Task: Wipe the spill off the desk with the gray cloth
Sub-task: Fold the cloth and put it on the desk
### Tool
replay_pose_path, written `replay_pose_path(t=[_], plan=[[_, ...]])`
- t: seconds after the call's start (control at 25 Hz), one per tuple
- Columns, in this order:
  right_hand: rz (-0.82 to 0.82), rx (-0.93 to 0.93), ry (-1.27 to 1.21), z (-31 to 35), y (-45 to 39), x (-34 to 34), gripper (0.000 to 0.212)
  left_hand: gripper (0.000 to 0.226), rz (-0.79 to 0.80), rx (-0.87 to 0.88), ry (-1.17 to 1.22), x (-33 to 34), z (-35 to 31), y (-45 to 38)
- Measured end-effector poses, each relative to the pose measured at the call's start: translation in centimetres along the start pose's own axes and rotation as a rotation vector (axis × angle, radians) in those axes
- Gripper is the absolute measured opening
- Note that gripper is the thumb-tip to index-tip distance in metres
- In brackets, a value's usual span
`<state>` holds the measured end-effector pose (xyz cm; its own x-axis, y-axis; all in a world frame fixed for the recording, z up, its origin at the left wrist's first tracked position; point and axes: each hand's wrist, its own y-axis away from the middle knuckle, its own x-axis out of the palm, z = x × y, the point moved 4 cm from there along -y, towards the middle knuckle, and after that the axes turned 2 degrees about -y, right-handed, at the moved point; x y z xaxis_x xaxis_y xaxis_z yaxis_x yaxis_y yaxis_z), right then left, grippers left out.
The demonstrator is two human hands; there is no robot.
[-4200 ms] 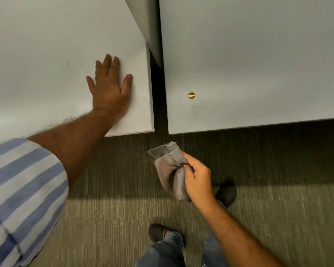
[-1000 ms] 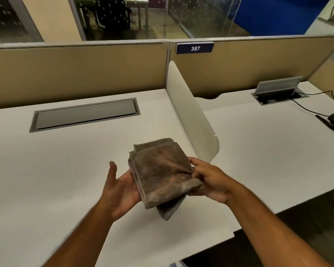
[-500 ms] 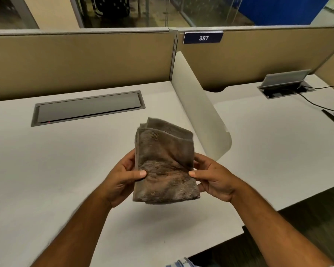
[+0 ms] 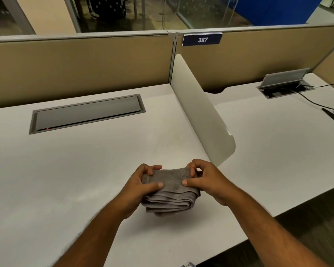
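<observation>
Both hands' grip (image 4: 171, 183) hides gray cloth (image 4: 171, 197) edges

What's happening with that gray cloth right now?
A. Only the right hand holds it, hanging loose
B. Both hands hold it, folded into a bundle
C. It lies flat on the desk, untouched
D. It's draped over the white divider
B: the left hand and the right hand each grip a side of the gray cloth, which is folded in layers above the desk.
</observation>
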<state>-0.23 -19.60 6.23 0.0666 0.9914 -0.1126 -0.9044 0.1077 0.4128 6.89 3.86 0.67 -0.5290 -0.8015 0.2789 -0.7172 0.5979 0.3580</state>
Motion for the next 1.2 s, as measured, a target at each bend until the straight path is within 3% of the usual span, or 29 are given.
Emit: replay_pose_path(t=[0.12, 0.24, 0.36, 0.44, 0.56, 0.64, 0.72, 0.84, 0.92, 1.2], plan=[[0.113, 0.105, 0.018, -1.0, -0.1, -0.4, 0.052, 0.061, 0.001, 0.017, -0.127, -0.1, 0.0, -1.6], [0.24, 0.176, 0.139, -2.3, -0.3, -0.2, 0.071, 0.073, 0.006, 0.001, -0.258, -0.1, -0.8, -4.2], [0.102, 0.077, -0.031, -2.9, -1.9, -0.5, 0.058, 0.083, -0.223, 0.051, -0.53, 0.0, -2.9, -7.2], [-0.046, 0.009, -0.191, -2.7, -4.2, -1.2, 0.049, 0.079, -0.362, 0.226, -0.704, 0.4, -4.9, -8.7], [-0.172, -0.094, -0.36, -1.5, -8.7, -2.0, 0.048, 0.063, -0.305, 0.491, -0.955, 2.9, -6.8, -10.7], [-0.283, -0.167, -0.076, -0.9, -11.5, -2.6, 0.05, 0.063, -0.183, 0.468, -1.113, 4.7, -6.5, -12.6], [-0.342, -0.126, 0.549, -1.5, -13.6, -2.8, 0.059, 0.072, -0.03, 0.305, -1.303, 5.3, -4.4, -14.3], [-0.228, -0.038, 1.199, -3.5, -15.1, -2.2, 0.072, 0.089, 0.104, 0.03, -1.556, 5.1, -0.3, -15.6], [-0.174, -0.013, 1.351, -4.3, -15.4, -2.1, 0.082, 0.095, 0.096, -0.011, -1.612, 5.4, 1.2, -16.2], [-0.119, 0.042, 1.337, -4.3, -14.9, -2.2, 0.095, 0.1, 0.117, -0.058, -1.634, 5.7, 1.9, -16.3]])
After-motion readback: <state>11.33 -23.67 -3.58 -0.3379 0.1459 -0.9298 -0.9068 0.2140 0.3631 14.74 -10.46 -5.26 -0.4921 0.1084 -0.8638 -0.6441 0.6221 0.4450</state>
